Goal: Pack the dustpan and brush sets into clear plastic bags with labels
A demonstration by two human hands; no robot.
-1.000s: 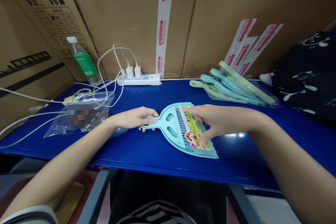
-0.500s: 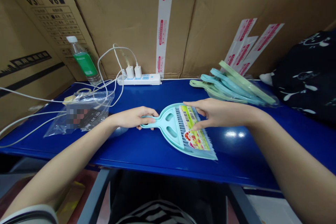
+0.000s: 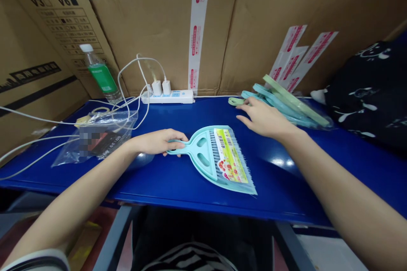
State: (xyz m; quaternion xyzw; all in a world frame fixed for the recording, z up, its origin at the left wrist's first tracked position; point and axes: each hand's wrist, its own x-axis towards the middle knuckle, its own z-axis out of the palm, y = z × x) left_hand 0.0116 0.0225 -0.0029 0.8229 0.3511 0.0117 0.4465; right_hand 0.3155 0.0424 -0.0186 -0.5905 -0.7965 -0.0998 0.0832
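A teal dustpan set (image 3: pixel 219 159), with a brush nested in the pan under a printed paper label, is seen lying flat on the blue table (image 3: pixel 178 186) just in front of the person. Its long axis runs from the handle at the left to the wide lip at the lower right, near the table's front edge. The handle is gripped by the left hand (image 3: pixel 159 142), whose fingers are curled shut around it. The right hand (image 3: pixel 263 118) is held clear of the set, further back and to the right, with its fingers apart and stretched out. Just beyond those fingertips a stack of dustpans (image 3: pixel 286 101) in teal and pale green is found, leaning against the cardboard boxes (image 3: pixel 254 29), its handles pointed left toward the hand. The right hand is thus much the nearer to the stack. Whether a fingertip touches the foremost green handle cannot be told. The stack seems to be wrapped in clear film, and the count of pans is hard to make out. A power strip (image 3: pixel 168 96) and a bottle (image 3: pixel 101 74) are seen at the back left.
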